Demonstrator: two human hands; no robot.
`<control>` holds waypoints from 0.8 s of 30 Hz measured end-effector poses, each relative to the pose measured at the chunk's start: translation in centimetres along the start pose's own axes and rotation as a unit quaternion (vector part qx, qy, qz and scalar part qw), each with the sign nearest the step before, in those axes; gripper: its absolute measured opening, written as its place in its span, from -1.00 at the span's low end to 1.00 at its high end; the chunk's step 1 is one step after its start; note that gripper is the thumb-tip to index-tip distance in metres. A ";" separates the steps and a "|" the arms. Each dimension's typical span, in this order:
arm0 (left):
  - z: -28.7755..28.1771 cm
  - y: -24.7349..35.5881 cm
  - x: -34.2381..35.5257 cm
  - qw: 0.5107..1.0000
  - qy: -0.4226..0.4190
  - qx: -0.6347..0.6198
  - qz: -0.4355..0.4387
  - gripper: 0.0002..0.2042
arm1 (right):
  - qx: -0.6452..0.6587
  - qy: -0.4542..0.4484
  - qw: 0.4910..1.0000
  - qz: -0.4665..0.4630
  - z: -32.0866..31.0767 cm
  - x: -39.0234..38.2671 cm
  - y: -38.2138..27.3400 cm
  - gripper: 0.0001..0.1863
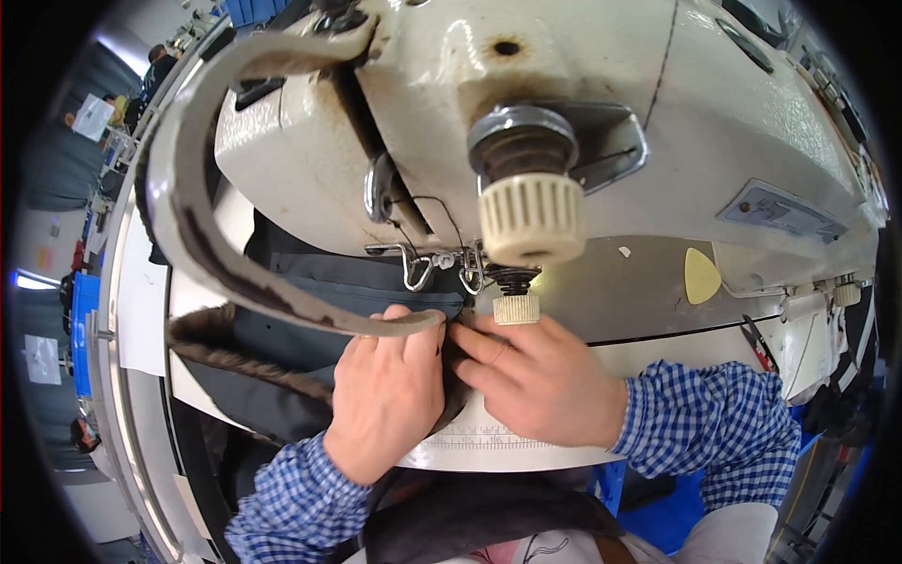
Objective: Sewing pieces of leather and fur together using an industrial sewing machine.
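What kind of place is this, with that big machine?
Probably a sewing workshop or clothing factory. A big cream sewing machine fills the view, both hands, left hand and right hand, press dark fabric under it, and other people sit at tables far behind.
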State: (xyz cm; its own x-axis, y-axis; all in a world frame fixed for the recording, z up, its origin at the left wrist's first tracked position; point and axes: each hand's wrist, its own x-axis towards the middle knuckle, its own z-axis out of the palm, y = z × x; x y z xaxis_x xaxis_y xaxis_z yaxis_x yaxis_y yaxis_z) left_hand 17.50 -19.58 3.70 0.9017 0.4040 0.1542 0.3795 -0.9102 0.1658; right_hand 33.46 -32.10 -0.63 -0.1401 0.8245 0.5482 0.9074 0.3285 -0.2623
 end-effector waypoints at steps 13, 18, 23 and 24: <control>0.6 -1.5 1.1 0.972 0.084 -0.208 -0.063 -0.86 | -0.025 -0.026 0.996 0.086 0.7 1.0 1.9 -0.69; -0.1 -2.7 1.9 0.956 0.017 -0.284 -0.069 -0.88 | -0.014 -0.046 0.997 0.064 1.0 0.3 1.2 -0.72; -1.4 -3.9 3.4 0.912 -0.144 -0.353 -0.150 -0.82 | -0.014 -0.056 0.997 0.053 0.1 0.6 1.1 -0.71; -1.9 -3.5 3.9 0.915 -0.152 -0.344 -0.148 -0.82 | -0.014 -0.051 0.997 0.053 0.0 0.6 1.0 -0.70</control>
State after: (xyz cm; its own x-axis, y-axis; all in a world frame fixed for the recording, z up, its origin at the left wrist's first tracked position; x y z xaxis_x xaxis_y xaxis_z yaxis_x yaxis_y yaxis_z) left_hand 19.24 -14.66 5.59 0.8364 0.4839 -0.2575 0.4902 -0.4501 0.7464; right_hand 34.29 -31.28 -0.63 -0.0815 0.8969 0.4347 0.9296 0.2257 -0.2913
